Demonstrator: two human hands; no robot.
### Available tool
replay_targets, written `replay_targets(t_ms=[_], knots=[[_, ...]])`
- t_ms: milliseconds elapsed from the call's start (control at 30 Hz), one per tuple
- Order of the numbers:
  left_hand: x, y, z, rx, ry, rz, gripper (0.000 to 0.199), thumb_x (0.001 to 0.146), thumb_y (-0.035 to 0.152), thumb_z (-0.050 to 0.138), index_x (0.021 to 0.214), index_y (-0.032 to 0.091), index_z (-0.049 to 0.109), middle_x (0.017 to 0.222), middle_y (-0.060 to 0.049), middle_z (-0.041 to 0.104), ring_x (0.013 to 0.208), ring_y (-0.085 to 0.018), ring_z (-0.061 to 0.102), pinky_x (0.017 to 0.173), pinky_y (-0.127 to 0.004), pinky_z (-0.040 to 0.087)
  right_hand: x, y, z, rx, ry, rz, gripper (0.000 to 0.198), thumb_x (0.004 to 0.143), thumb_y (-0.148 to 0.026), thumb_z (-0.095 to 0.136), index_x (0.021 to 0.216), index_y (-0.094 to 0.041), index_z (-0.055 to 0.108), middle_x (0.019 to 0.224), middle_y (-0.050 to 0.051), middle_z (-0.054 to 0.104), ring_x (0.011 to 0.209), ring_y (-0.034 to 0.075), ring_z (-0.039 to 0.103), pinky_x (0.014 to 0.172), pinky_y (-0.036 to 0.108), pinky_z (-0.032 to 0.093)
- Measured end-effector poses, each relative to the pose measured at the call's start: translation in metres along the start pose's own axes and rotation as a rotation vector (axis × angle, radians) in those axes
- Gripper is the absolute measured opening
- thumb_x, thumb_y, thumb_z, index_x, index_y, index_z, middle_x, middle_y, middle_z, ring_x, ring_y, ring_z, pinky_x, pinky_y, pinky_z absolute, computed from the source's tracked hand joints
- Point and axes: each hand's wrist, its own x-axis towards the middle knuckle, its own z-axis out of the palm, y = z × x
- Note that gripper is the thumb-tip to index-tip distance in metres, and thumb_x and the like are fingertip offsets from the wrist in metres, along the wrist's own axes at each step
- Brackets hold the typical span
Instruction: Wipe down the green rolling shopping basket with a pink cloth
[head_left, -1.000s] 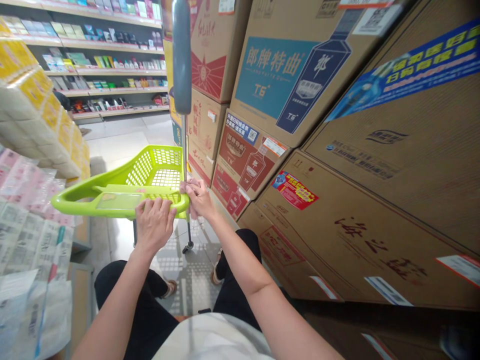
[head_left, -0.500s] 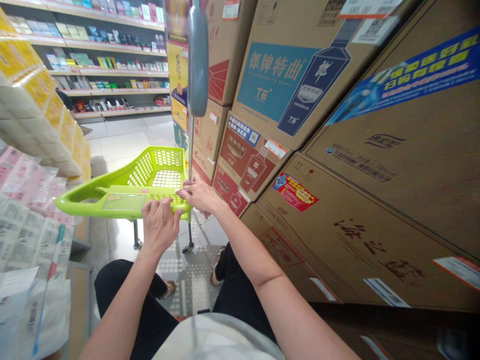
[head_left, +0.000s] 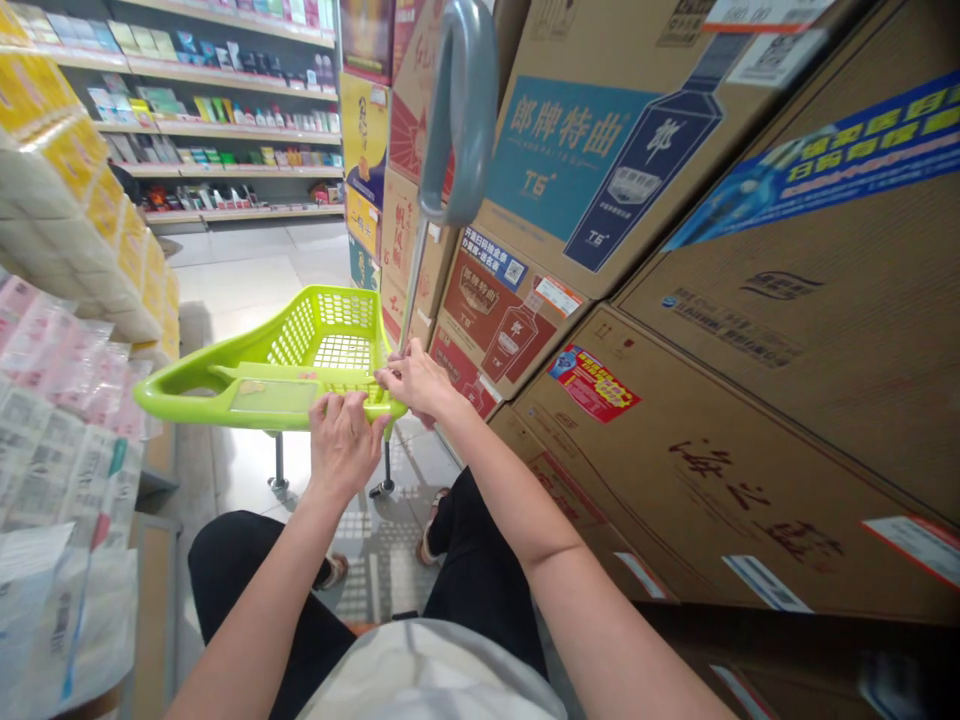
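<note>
A lime-green shopping basket cart (head_left: 187, 405) on dark legs with casters stands in front of me. My left hand (head_left: 343, 440) is closed over its near rim, fingers curled across the top. My right hand (head_left: 424, 385) is closed at the cart's right corner, around the foot of a thin metal rod (head_left: 418, 280); some of its fingers are hidden. That rod leans to the right and ends at the top in a grey loop handle (head_left: 459, 120). No goods show inside the latticed basket.
Stacked cardboard cartons (head_left: 720, 440) rise close on my right, with yellow and red boxes (head_left: 367, 140) beyond. Packs wrapped in plastic (head_left: 67, 430) and yellow bundles (head_left: 90, 210) line the left. Tiled floor (head_left: 262, 255) runs to stocked shelves (head_left: 225, 130) at the back.
The grey handle and its rod have tilted to the right, from nearly upright. The cart and both hands sit slightly farther right in view, with the same holds.
</note>
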Motion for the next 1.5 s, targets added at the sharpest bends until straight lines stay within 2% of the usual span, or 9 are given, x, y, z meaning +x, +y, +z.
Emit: replay_targets(t_ms=[233,500,600,800,933,1033,1233,1367,1500], knots=[[0.008,0.009,0.014,-0.015,-0.008,-0.058,0.036,0.099,0.041,0.043,0.123,0.017,0.055,0.112,-0.015,0.070,0.104,-0.031,0.057,0.102,-0.049,0.031,-0.033,0.013,0.013,0.194,0.245,-0.152,0.037,0.099,-0.044,0.054,0.082,-0.021,0.078,0.099,0.008,0.058,0.111,0.022,0.056,0.101,0.035,0.051],[0.012,0.021,0.021,-0.012,0.007,-0.088,0.039,0.099,0.042,0.042,0.124,0.016,0.057,0.108,-0.016,0.068,0.106,-0.033,0.055,0.101,-0.051,0.031,-0.023,0.045,0.054,0.658,0.505,0.211,0.044,0.101,-0.047,0.043,0.101,-0.018,0.076,0.111,0.010,0.064,0.113,0.021,0.062,0.105,0.036,0.047],[0.012,0.027,0.021,-0.021,0.015,-0.099,0.039,0.098,0.042,0.043,0.123,0.017,0.059,0.106,-0.016,0.068,0.104,-0.033,0.055,0.100,-0.051,0.032,-0.036,0.034,0.066,0.705,0.619,0.276,0.049,0.101,-0.051,0.040,0.105,-0.018,0.076,0.119,0.014,0.065,0.119,0.023,0.060,0.108,0.040,0.045],[0.010,0.036,0.022,0.004,0.036,-0.084,0.038,0.099,0.042,0.042,0.122,0.018,0.060,0.105,-0.015,0.068,0.102,-0.032,0.055,0.101,-0.050,0.032,-0.075,0.001,0.079,0.666,0.772,0.214,0.048,0.104,-0.049,0.036,0.116,-0.022,0.074,0.124,0.012,0.066,0.127,0.022,0.056,0.115,0.042,0.040],[0.012,0.030,0.009,0.013,-0.047,-0.035,0.036,0.099,0.045,0.042,0.116,0.021,0.064,0.104,-0.013,0.068,0.103,-0.031,0.054,0.100,-0.048,0.033,-0.053,0.019,0.071,0.663,0.771,0.259,0.052,0.104,-0.051,0.035,0.107,-0.018,0.075,0.114,0.013,0.069,0.118,0.022,0.060,0.110,0.039,0.045],[0.012,0.007,-0.010,0.113,0.011,-0.039,0.035,0.096,0.050,0.049,0.111,0.025,0.066,0.124,-0.014,0.064,0.118,-0.034,0.049,0.104,-0.052,0.028,-0.038,0.033,0.060,0.641,0.676,0.259,0.052,0.104,-0.051,0.037,0.108,-0.017,0.076,0.112,0.013,0.069,0.117,0.022,0.062,0.106,0.037,0.048],[0.006,-0.041,-0.031,0.227,0.003,-0.087,0.054,0.089,0.063,0.054,0.130,0.029,0.062,0.133,-0.015,0.060,0.125,-0.040,0.042,0.105,-0.057,0.024,-0.076,-0.002,0.076,0.524,0.726,0.150,0.041,0.104,-0.043,0.041,0.125,-0.024,0.071,0.128,0.013,0.062,0.126,0.022,0.055,0.112,0.042,0.044],[0.005,-0.044,-0.031,0.266,-0.024,-0.101,0.057,0.091,0.063,0.050,0.134,0.027,0.061,0.133,-0.017,0.059,0.123,-0.040,0.044,0.105,-0.057,0.025,-0.089,-0.016,0.090,0.458,0.699,0.057,0.042,0.105,-0.041,0.039,0.132,-0.024,0.068,0.126,0.015,0.063,0.123,0.023,0.054,0.109,0.044,0.048],[0.008,-0.036,-0.034,0.278,-0.103,-0.112,0.067,0.090,0.068,0.047,0.140,0.024,0.057,0.137,-0.018,0.055,0.126,-0.040,0.042,0.106,-0.058,0.024,-0.066,0.000,0.070,0.411,0.681,0.121,0.041,0.105,-0.043,0.041,0.118,-0.023,0.074,0.118,0.012,0.058,0.115,0.022,0.058,0.104,0.040,0.051]])
